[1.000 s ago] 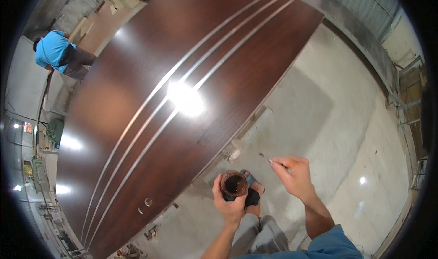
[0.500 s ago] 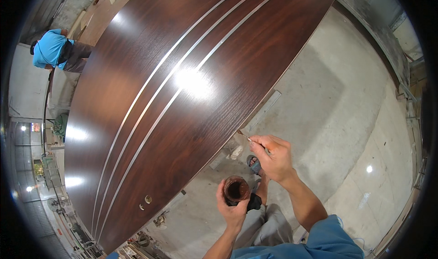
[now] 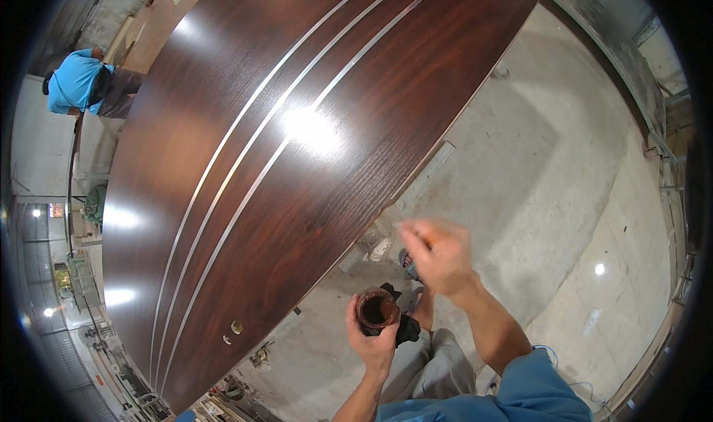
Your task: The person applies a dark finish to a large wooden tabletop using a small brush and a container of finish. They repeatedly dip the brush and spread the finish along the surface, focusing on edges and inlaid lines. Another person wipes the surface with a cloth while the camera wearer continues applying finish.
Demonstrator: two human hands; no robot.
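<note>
Head view: left hand wrapped around a small round cup of dark brown liquid, gripped together with a black cloth that bunches out to the right of the fingers. Cup sits upright at the top of the fist, just below and left of the right hand. Right hand raised above the cup, motion-blurred, fingers pinched together near the panel's edge; cannot tell whether anything thin is between them. Up and left of both hands, a big glossy dark brown wood panel with three thin silver strips running its length and two small round holes near its lower end, left of the left hand. Grey concrete floor right of the hands. Grey trousers and blue sleeve under the wrists. Far upper left, another person in a blue shirt, bent over. No readable labels or packages; a small red sign at the far left edge.
</note>
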